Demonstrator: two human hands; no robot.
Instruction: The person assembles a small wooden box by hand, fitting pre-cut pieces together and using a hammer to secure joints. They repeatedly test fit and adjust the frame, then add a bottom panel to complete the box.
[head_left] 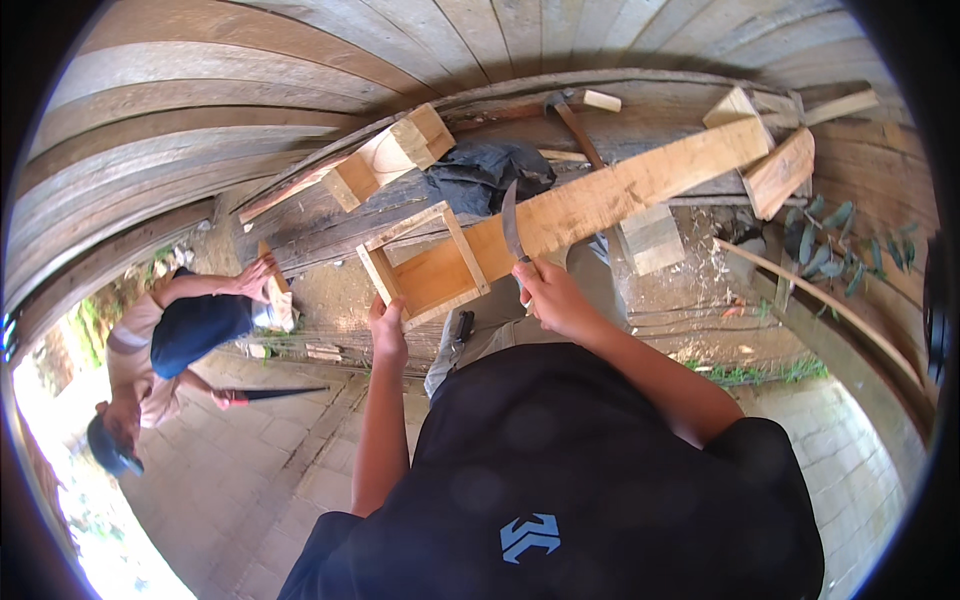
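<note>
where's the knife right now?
Head view, centre: the knife is in the right hand, blade up against the long plank, just right of the wooden box frame.

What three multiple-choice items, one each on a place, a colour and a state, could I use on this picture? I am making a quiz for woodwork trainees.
1. Where does the left hand grip the square wooden frame?
A. at its near corner
B. at the far end of the long plank
C. on the hammer

2. What colour is the cloth lying behind the frame?
A. white
B. red
C. dark grey to black

3. What does the right hand hold?
A. nothing
B. a curved knife, blade up
C. a saw

Answers: 1 A, the fingers wrap the frame's near corner. 2 C, the crumpled cloth looks near black. 3 B, the fist is closed on the knife's handle.
</note>
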